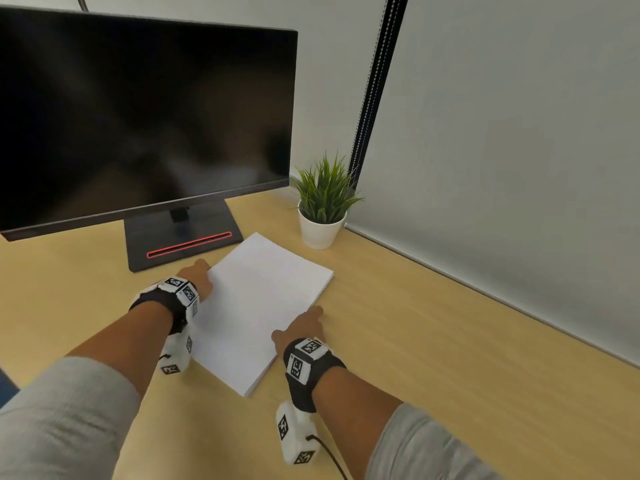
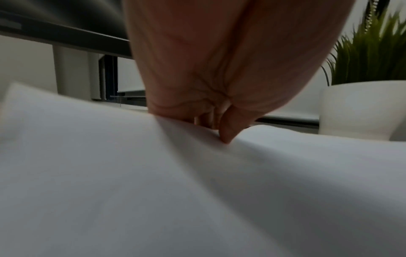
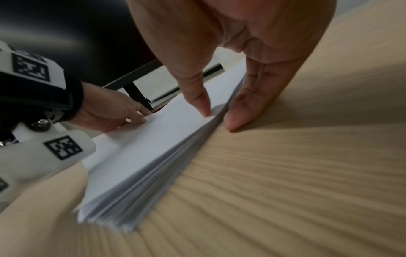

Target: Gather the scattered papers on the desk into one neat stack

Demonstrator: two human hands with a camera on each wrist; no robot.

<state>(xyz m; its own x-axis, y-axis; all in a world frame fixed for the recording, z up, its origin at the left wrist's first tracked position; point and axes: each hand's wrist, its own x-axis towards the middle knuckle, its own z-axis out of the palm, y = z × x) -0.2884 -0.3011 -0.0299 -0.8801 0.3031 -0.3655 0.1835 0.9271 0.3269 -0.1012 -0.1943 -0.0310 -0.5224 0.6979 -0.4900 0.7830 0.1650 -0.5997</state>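
Thick white paper stack [image 1: 258, 306] sits gathered on light wooden desk [image 1: 450, 341]; left hand [image 1: 197, 275] and right hand [image 1: 304, 327] pinch opposite edges; final squaring seemingly remains.

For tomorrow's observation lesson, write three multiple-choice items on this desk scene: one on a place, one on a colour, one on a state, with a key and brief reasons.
1. Where does the potted plant stand?
A. Left of the monitor
B. Beyond the paper stack, right of the monitor stand
C. On the paper stack

2. What colour is the plant's pot?
A. White
B. Red
C. Black

3. How do the papers lie?
A. Scattered over the desk
B. Held in the air
C. In one stack on the desk, a hand at each long side

Key: 1 B, it stands by the wall behind the stack. 2 A, the pot is plain white. 3 C, the left hand and the right hand flank the stack.
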